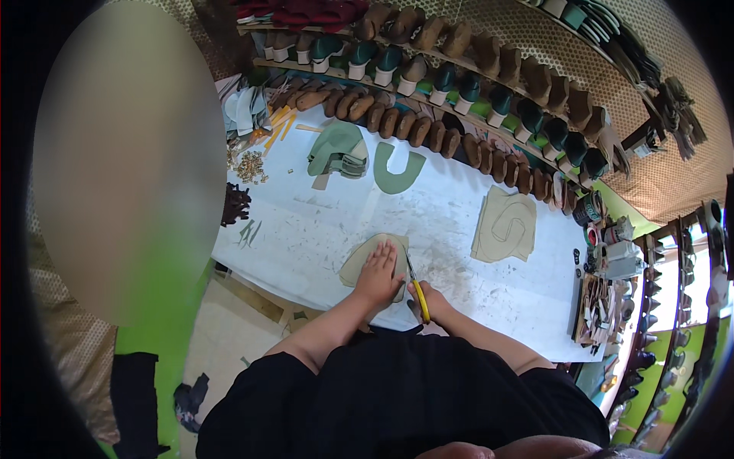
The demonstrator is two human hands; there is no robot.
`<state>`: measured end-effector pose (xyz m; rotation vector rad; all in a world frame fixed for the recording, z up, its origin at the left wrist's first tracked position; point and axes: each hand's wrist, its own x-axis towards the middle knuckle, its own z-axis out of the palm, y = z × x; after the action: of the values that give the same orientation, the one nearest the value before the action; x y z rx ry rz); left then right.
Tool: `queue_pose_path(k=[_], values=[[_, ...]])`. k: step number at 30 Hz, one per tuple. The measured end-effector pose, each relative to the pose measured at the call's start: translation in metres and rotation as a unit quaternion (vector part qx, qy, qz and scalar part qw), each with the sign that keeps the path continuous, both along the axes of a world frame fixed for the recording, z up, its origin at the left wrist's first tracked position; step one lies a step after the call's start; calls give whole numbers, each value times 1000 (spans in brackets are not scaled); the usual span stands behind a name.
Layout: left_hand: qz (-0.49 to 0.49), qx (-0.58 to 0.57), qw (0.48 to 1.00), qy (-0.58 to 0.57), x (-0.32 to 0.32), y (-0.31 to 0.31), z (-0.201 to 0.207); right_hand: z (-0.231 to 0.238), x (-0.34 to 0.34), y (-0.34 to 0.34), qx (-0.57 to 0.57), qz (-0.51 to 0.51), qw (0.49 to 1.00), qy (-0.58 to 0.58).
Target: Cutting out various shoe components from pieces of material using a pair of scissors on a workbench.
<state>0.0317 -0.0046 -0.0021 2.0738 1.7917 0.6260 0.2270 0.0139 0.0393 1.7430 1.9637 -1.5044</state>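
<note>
My left hand (378,276) lies flat, fingers stretched, on a tan sheet piece (353,262) near the table's front edge. It presses the sheet against the white tabletop. In my right hand (434,301) is a pair of scissors (420,294) with yellow handles. The blades point away from me and meet the right edge of the tan piece, just beside my left fingers. How far apart the blades are is hard to tell. Beyond my hands lies a green U-shaped piece (399,181), with a stack of green cut pieces (345,157) to its left.
A tan sheet with a curved outline (508,225) lies at the right. Rows of brown shoe lasts (409,129) line the table's back, below shelves of shoes. Small metallic bits (251,167) sit at the left. Hand tools (596,310) and white bottles (623,260) stand along the right edge.
</note>
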Motion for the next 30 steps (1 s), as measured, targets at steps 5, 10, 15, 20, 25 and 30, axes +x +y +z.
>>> queue_pose_path(k=[5, 10, 15, 20, 25, 30], values=[[8, -64, 995, 78, 1, 4, 14, 3, 5, 2, -19, 1, 1000, 6], [-1, -87, 992, 92, 4, 7, 23, -15, 7, 2, 9, -21, 999, 36], [3, -84, 992, 97, 3, 5, 16, -2, -8, 5, -34, -24, 999, 22], [3, -77, 993, 87, 3, 7, 14, -25, -4, 5, 1, -32, 999, 32], [-15, -48, 997, 52, -2, 3, 8, 11, -5, 2, -54, -43, 996, 54], [-18, -45, 997, 58, -1, 4, 8, 4, -3, -3, -108, -82, 984, 117]])
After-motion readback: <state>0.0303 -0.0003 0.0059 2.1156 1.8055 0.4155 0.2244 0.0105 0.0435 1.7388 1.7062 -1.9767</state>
